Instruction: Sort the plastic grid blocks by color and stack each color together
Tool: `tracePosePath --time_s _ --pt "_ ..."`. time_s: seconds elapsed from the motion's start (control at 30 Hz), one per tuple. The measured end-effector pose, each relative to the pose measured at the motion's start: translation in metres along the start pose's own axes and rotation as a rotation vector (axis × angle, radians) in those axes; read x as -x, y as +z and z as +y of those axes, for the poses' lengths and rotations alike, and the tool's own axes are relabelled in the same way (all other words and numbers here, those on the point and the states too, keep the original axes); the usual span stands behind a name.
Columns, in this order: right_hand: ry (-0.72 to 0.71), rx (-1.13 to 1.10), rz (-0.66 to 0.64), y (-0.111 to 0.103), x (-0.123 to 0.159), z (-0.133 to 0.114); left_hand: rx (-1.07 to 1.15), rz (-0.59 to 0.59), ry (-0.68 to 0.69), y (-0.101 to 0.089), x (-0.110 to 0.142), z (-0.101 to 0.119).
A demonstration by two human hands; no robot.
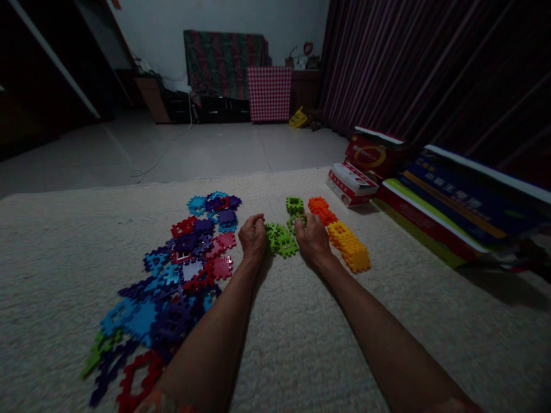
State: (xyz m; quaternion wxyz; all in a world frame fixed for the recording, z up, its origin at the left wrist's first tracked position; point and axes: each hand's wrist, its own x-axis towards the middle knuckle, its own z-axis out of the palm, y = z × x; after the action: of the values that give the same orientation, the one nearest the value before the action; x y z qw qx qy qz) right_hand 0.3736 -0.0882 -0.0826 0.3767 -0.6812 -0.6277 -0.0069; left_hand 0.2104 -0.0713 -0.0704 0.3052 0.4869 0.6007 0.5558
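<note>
My left hand (253,236) has its fingers curled at the left edge of a small pile of green interlocking tiles (284,243); what lies inside its grasp is hidden. Fingers of my right hand (313,236) are closed on a light green interlocking tile (292,224) at the pile's right. A darker green block (295,205) sits just beyond it. To the right of my right hand lie orange tiles (319,207) and a row of stacked yellow tiles (349,246).
Mixed blue, purple, red and pink tiles (167,272) spread over the cream mat (293,332) on my left. Right of the yellow tiles stand a white-and-red box (352,184), a red box (372,154) and a large blue box (460,195). Tiled floor (232,152) lies beyond.
</note>
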Motion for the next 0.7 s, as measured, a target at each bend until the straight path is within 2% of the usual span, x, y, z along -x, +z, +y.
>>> tracePosePath --time_s 0.1,0.3,0.47,0.7 --pt "-0.006 0.034 0.004 -0.001 0.003 -0.004 0.070 0.028 -0.012 0.001 -0.003 -0.005" --pt "0.020 0.118 -0.131 -0.005 -0.003 -0.011 0.308 0.211 -0.203 0.000 -0.014 -0.013" --pt "0.114 0.153 -0.252 -0.007 -0.016 -0.015 0.280 0.165 -0.188 0.001 -0.014 -0.013" --pt "0.091 0.170 -0.329 -0.017 -0.020 -0.018 0.297 0.140 -0.161 0.002 -0.012 -0.017"
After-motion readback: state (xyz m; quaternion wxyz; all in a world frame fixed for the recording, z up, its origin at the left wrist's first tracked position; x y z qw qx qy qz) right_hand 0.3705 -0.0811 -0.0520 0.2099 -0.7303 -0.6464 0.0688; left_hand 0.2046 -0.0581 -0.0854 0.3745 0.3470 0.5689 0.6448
